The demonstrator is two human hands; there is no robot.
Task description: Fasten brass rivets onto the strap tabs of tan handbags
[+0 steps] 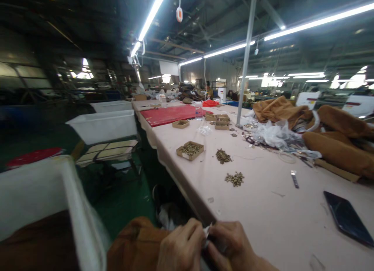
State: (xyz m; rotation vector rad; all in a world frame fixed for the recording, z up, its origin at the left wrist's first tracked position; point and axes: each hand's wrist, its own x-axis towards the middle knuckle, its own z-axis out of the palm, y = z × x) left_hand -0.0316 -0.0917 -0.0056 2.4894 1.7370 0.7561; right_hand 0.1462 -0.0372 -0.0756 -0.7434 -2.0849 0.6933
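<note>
At the table's near edge, my left hand [182, 245] and my right hand [232, 240] meet, fingertips pinched together. Between them shows a small, thin white piece [207, 231]; whether it is paper, plastic or cloth I cannot tell. Brown fabric [137, 240] lies just left of my left hand, partly covered by it. Beyond my hands on the table are two loose piles of small brass-coloured metal pieces, a nearer pile [234, 179] and a farther pile [223, 156]. An open cardboard box [189, 150] beside them holds more of these pieces.
A dark phone [347, 218] and a small cutter-like tool [294, 179] lie on the pale table [263, 208] at right. Brown garments [339, 154] and clear plastic [277, 134] are heaped behind. A metal post [247, 60] rises there. White bins [102, 125] stand left.
</note>
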